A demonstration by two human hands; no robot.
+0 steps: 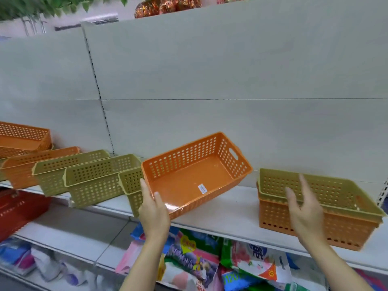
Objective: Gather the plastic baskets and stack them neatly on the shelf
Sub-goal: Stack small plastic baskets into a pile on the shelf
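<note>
Over shelf (231,208), L hand (154,213) grips tilted orange basket (189,177).

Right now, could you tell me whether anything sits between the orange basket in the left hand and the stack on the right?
Nothing visible on the shelf does; only the open right hand hovers before the stack, beside the orange basket that the left hand holds.

Orange basket (195,175): glossy perforated plastic (smooth floor); shelf (231,215): matt, smooth, painted-looking.

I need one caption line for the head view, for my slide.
Left hand holds a tilted orange basket over the shelf; the open right hand reaches toward the green-on-orange stack.
</note>
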